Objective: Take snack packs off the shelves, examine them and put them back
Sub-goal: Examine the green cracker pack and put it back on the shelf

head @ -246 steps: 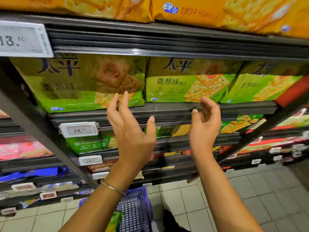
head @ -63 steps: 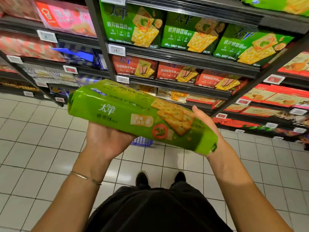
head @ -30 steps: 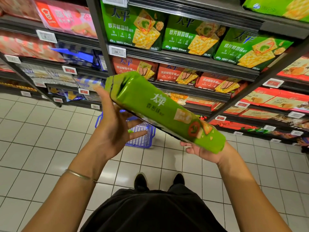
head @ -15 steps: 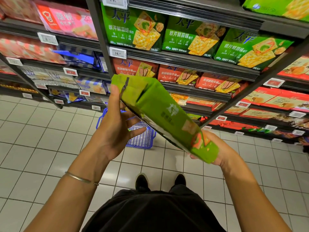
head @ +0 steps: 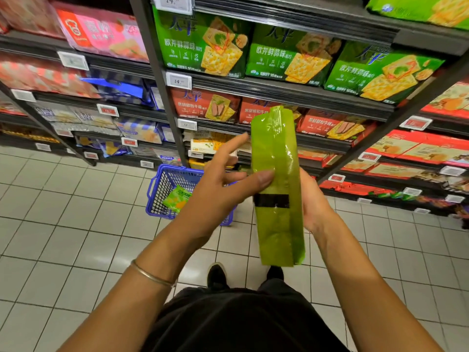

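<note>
Head view showed the green snack pack held upright and edge-on in front of the person, off the shelves and above the tiled floor, its seamed narrow side with a black band turned toward the camera. The right hand backed the pack's far face; its fingers were hidden behind the wrapper, so I could not tell how they lay. The left hand had its fingers straight and spread apart, only the thumb tip touching the pack's near edge. A blue basket stood on the floor by the foot of the shelves, a small green packet inside. This looked like the examining step, well under way. The return would likely call for a two-handed hold, laying the pack flat and lifting it to a gap on an upper shelf, out of view here.
</note>
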